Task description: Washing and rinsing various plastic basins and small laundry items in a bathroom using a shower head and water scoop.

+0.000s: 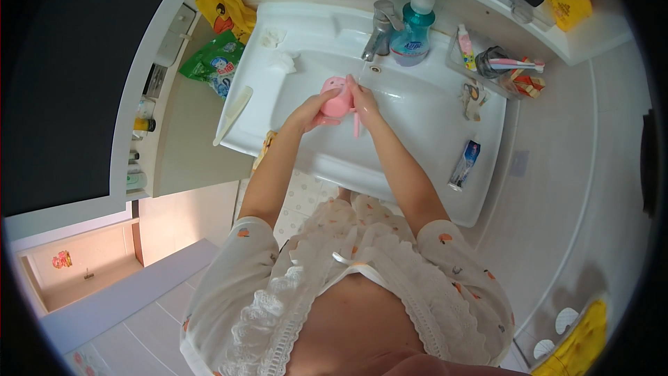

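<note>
Over the white washbasin (410, 125), both my hands are on a small rounded pink object (337, 102) with dark marks on its top; its exact kind is not clear. My left hand (310, 113) wraps around its left side, thumb on top and fingers underneath. My right hand (364, 100) presses against its right side with the fingers together and looks wet. A narrow pink strip (357, 125) hangs down beside the right hand; where it joins is hidden. The chrome faucet (380, 30) stands just beyond my hands.
A teal pump bottle (412, 36) stands beside the faucet. A cream comb (234, 115) lies on the basin's left rim. To the right are a toothpaste tube (465, 165), toothbrushes (515, 65) in a holder and a hair clip (474, 97). Green packages (214, 63) sit at left.
</note>
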Available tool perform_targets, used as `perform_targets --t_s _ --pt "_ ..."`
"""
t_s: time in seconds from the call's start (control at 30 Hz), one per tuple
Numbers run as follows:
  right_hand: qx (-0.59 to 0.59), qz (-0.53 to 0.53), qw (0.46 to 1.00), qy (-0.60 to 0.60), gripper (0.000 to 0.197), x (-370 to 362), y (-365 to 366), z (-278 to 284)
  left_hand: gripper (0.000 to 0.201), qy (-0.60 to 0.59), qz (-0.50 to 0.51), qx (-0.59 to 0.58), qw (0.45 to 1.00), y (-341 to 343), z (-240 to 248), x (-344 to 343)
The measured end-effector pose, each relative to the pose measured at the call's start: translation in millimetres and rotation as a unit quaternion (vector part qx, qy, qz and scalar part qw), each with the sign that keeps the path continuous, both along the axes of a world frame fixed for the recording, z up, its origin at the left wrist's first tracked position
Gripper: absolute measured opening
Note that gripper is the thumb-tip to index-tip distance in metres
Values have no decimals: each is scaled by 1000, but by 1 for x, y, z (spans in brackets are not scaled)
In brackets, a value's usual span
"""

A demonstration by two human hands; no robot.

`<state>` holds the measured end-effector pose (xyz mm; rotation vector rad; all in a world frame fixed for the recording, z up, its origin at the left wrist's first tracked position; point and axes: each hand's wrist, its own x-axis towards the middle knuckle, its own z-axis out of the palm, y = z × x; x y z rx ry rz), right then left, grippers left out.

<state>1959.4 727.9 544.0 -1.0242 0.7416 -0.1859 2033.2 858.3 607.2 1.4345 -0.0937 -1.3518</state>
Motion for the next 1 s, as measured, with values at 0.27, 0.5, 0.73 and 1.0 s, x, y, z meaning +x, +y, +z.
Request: perform_targets --t_s 0.27,0.5,0.73,1.0 --pt "-357 36 925 125 29 -12 -20 12 54 72 11 -31 997 3 7 -11" --pt "-482 -148 859 89 35 -24 -62 107 62 -29 -74 55 995 -24 70 -4" --pt "-440 -193 872 92 43 3 -105 110 60 -118 -115 -30 986 -36 147 10" --pt "-370 -38 924 88 28 -72 -103 92 82 -541 -242 282 754 -21 16 -36"
